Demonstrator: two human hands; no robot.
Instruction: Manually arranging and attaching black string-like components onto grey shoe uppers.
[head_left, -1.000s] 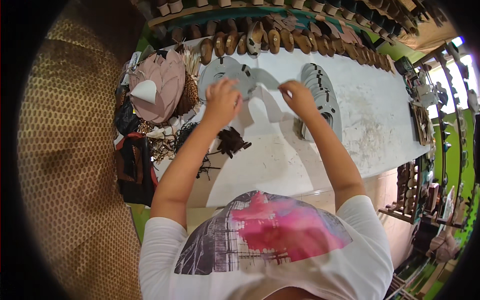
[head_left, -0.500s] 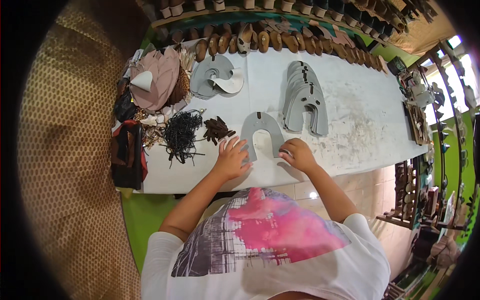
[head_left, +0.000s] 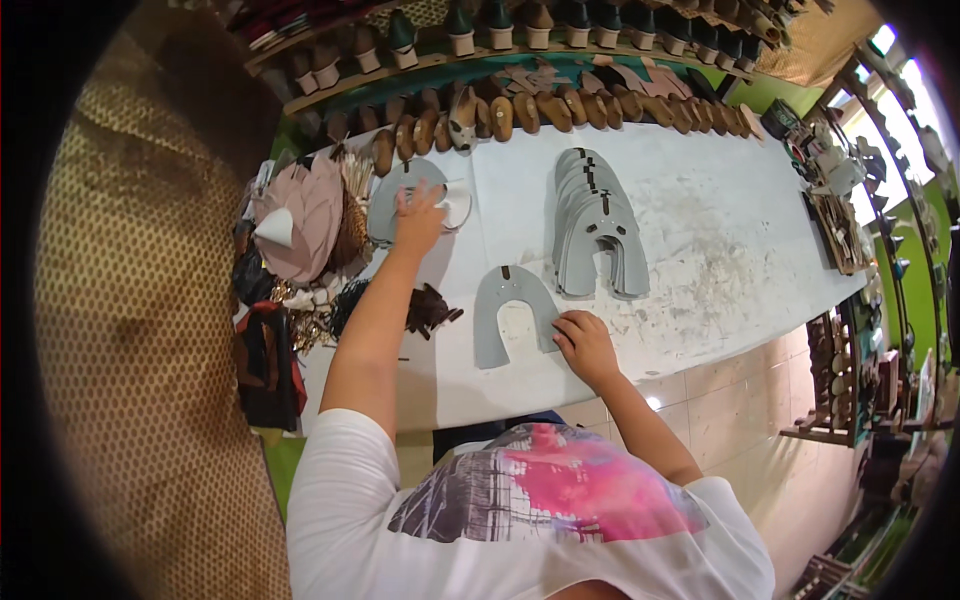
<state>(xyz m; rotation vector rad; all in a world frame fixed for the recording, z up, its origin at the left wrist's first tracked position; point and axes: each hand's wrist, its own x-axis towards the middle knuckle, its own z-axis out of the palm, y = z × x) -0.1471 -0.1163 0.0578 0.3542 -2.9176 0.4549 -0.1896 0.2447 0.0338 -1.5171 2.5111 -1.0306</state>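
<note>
A single grey U-shaped shoe-upper piece (head_left: 488,318) lies near the table's front edge, its curved end pointing away from me and a small dark tab at its top. My right hand (head_left: 586,348) has its fingers closed at the end of the piece's right leg. Further off to the left, my left hand (head_left: 418,215) reaches onto a pile of similar grey pieces (head_left: 383,208), its fingers spread over them; one piece there curls up to show a white underside. A fanned stack of grey U-shaped pieces (head_left: 588,220) lies beyond my right hand, with dark tabs in a row.
Dark brown strips (head_left: 430,312) and black cords (head_left: 347,303) lie left of the single piece. Pink leather pieces (head_left: 312,215) are heaped at the far left. Wooden shoe lasts (head_left: 501,118) line the back edge, below a shelf of shoes (head_left: 461,42).
My left hand has left the single piece and moved forward and left onto the grey pile. My right hand stays at the single piece's right leg. The view has shifted slightly.
</note>
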